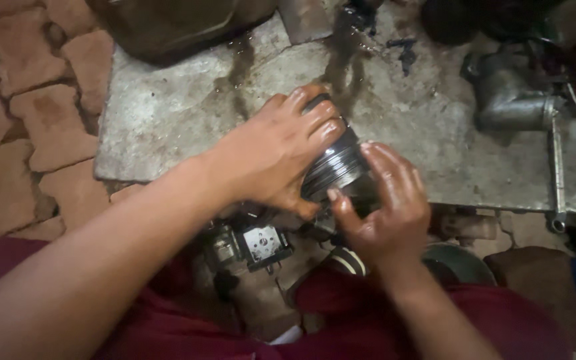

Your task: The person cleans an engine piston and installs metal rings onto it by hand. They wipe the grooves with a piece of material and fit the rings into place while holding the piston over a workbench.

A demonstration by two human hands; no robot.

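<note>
Head view shows your left hand [278, 157] clamping the ringed grey metal piston [336, 167] steady over the stained concrete slab [168, 113] while your right hand [385, 207] fingers curl around its grooves.

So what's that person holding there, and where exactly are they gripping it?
A grooved metal cylinder, likely a piston. The left hand wraps its top end; the right hand grips its lower side.

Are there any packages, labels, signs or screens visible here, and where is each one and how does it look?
Label-like plate: a small white square face with dark marks on a dark mechanical part, low on the ground below the left hand; too blurred to tell more.
No packages, signs or screens show.
</note>
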